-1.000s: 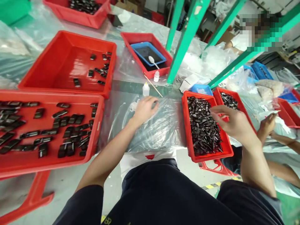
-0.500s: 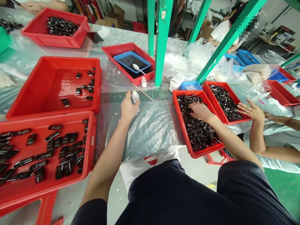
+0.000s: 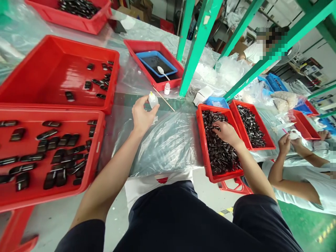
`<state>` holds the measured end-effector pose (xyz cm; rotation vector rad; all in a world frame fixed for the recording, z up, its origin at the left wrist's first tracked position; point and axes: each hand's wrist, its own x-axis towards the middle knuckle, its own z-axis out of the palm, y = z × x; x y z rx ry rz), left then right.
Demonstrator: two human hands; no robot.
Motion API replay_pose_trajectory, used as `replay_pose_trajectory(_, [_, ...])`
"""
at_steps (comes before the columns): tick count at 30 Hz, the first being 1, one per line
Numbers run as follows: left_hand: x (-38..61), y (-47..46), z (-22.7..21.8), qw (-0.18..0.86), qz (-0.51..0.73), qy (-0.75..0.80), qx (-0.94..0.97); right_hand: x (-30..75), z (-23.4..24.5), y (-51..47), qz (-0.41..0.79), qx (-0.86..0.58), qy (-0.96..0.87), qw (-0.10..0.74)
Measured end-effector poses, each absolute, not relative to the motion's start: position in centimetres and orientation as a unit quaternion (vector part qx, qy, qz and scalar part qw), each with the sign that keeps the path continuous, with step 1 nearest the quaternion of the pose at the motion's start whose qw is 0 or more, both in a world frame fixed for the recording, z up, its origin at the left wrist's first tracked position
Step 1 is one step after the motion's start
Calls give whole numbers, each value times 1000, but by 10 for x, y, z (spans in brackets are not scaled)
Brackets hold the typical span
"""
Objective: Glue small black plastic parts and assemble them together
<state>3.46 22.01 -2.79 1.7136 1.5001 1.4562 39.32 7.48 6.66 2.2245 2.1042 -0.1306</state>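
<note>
My left hand (image 3: 141, 115) is closed around a small white dropper bottle (image 3: 152, 99), lifted just above the plastic-covered table (image 3: 168, 140). My right hand (image 3: 227, 133) reaches into a red tray (image 3: 203, 140) heaped with small black parts (image 3: 220, 154), fingers curled down among them; whether it holds one is hidden. A thin wooden stick (image 3: 164, 99) lies just beyond the bottle.
At left, two large red trays (image 3: 52, 196) (image 3: 39, 99) hold scattered black parts. A red tray with a blue dish and white spoon (image 3: 163, 71) sits behind, beside a second small bottle (image 3: 167, 88). Green frame posts (image 3: 195, 52) rise mid-table. A co-worker's hands (image 3: 288, 140) work at right.
My left hand went from resting on the plastic to grasping the dropper bottle and lifting it. My right hand dropped into the tray of black parts.
</note>
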Motion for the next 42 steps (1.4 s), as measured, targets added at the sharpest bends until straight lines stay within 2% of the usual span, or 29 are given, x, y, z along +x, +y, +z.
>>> replay_pose_trajectory(5, [34, 211, -25, 235, 571, 511, 598, 401, 63, 73, -104, 732, 669, -80])
replay_pose_trajectory(10, [39, 206, -24, 249, 580, 491, 600, 394, 66, 71, -263, 677, 635, -264])
replay_pose_trajectory(13, [41, 206, -25, 254, 585, 489, 595, 370, 77, 67, -345, 629, 616, -325])
replay_pose_trajectory(16, [41, 207, -28, 258, 593, 482, 591, 333, 85, 66, -447, 572, 601, -335])
replay_pose_trajectory(22, [41, 205, -30, 258, 591, 476, 597, 267, 75, 76, -622, 478, 551, -285])
replay_pose_trajectory(26, [42, 202, -28, 267, 582, 475, 604, 253, 61, 84, -684, 470, 491, -263])
replay_pose_trajectory(29, [43, 200, -26, 272, 578, 472, 607, 253, 45, 91, -662, 474, 523, -254])
replay_pose_trajectory(33, [43, 197, -24, 276, 573, 470, 612, 256, 23, 95, -527, 511, 633, -245])
replay_pose_trajectory(37, [44, 194, -21, 280, 569, 465, 618, 258, 17, 93, -384, 534, 733, -173])
replay_pose_trajectory(42, [47, 190, -19, 286, 570, 460, 617, 258, 25, 91, -296, 544, 780, -85])
